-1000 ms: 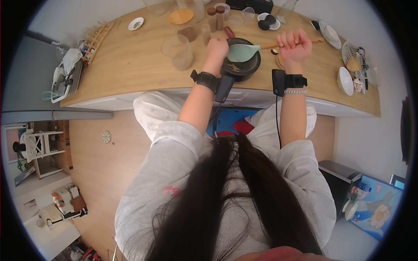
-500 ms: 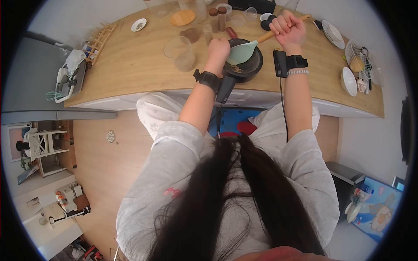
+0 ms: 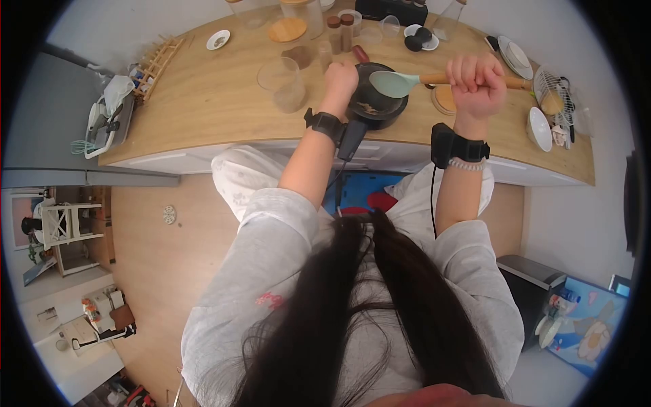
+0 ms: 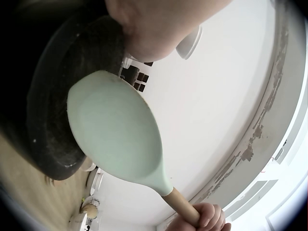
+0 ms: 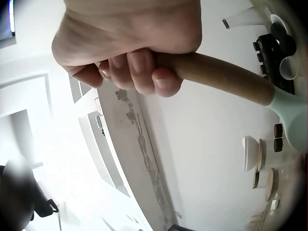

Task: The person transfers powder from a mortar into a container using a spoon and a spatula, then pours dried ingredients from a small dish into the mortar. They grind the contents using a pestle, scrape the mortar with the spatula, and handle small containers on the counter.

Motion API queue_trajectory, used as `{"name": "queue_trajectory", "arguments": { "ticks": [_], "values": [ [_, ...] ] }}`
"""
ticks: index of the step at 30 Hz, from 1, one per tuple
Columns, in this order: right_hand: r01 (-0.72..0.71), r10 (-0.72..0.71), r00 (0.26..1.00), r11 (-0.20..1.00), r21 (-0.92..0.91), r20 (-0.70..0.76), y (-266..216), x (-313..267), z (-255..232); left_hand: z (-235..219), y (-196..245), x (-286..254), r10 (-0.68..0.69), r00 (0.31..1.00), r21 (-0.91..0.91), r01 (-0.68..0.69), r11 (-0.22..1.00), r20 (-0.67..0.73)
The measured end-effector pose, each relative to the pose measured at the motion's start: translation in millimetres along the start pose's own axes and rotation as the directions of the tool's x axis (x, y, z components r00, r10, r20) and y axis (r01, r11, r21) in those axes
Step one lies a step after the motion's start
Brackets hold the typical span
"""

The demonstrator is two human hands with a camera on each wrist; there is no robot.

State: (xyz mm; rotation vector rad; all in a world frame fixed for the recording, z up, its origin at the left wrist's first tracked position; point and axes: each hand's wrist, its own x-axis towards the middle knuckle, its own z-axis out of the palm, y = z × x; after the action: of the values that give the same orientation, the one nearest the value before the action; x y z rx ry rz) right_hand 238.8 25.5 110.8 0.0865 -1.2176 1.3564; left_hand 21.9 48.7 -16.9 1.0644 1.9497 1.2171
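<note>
In the head view a black pot (image 3: 384, 122) stands near the counter's front edge, with some light brown bits on its inner bottom. My left hand (image 3: 341, 80) grips it at its left side; the fingers are largely hidden. My right hand (image 3: 477, 85) holds a spoon (image 3: 395, 84) by its wooden handle, fist wrapped around it. The spoon's mint-green head lies over the pot's opening, its handle pointing right. Seen from the left wrist, the broad spoon head (image 4: 115, 127) overlaps the dark pot (image 4: 45, 130). The right wrist view shows curled fingers (image 5: 139, 72) around the handle.
Left of the pot stands a clear container (image 3: 288, 91); brown-capped jars (image 3: 346, 30) are behind. A round wooden lid (image 3: 444, 99) lies under the spoon handle. A white bowl (image 3: 539, 129) and a wire basket (image 3: 550, 85) sit at the right, a small dish (image 3: 218, 40) far left.
The spoon's handle tilted up away from me, then swung back down to the right with my right hand. Its head shifted right over the pot. My left hand stays at the pot.
</note>
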Motion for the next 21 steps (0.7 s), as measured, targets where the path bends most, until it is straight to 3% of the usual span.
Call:
{"name": "queue_trajectory", "arguments": {
  "ticks": [2,5,12,14,21],
  "values": [
    [0.082,-0.077,0.996,0.988,-0.129,0.045,2,-7,10,0,-2,0,0.019,1.000,0.000,-0.019,1.000,-0.018],
    [0.114,-0.107,0.993,0.981,-0.158,0.057,10,-15,19,-1,-1,-1,0.013,1.000,0.013,-0.013,1.000,-0.012],
    [0.131,-0.103,0.990,0.931,-0.339,0.099,34,-38,43,-5,3,-6,0.019,1.000,0.037,-0.018,0.999,-0.018],
    [0.173,-0.089,0.974,0.889,-0.424,0.210,39,-42,50,-5,4,-7,0.025,1.000,0.038,-0.025,0.999,-0.004],
    [0.246,-0.175,0.966,0.857,-0.454,0.192,53,-53,63,-5,5,-5,0.016,1.000,0.045,-0.017,0.999,0.026]
  ]
}}
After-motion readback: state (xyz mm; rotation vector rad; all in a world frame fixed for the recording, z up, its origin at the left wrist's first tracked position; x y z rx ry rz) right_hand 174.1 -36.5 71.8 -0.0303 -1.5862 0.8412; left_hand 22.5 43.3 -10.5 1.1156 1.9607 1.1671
